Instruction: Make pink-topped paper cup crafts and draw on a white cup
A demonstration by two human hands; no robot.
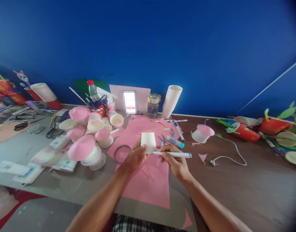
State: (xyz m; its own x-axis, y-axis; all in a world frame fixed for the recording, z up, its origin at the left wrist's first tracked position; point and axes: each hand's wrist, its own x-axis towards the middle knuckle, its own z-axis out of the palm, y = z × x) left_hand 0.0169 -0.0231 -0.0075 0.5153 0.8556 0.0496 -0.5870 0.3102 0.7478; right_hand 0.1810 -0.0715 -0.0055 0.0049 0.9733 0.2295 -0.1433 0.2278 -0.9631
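My left hand (135,158) holds a small white paper cup (148,142) upside down above the pink paper sheets (150,180). My right hand (175,161) grips a white marker with a blue end (173,154), held level, its tip touching the cup's lower edge. Both hands hover over the table's middle. Scissors (163,139) and another blue-tipped marker (175,141) lie just behind my right hand.
A cluster of white cups with pink paper cones (86,137) sits to the left, near a tape ring (121,153). A white cup stack (171,100), glass jar (153,105) and card stand at the back. A white cable (231,151) and red decorated cups (244,132) lie right.
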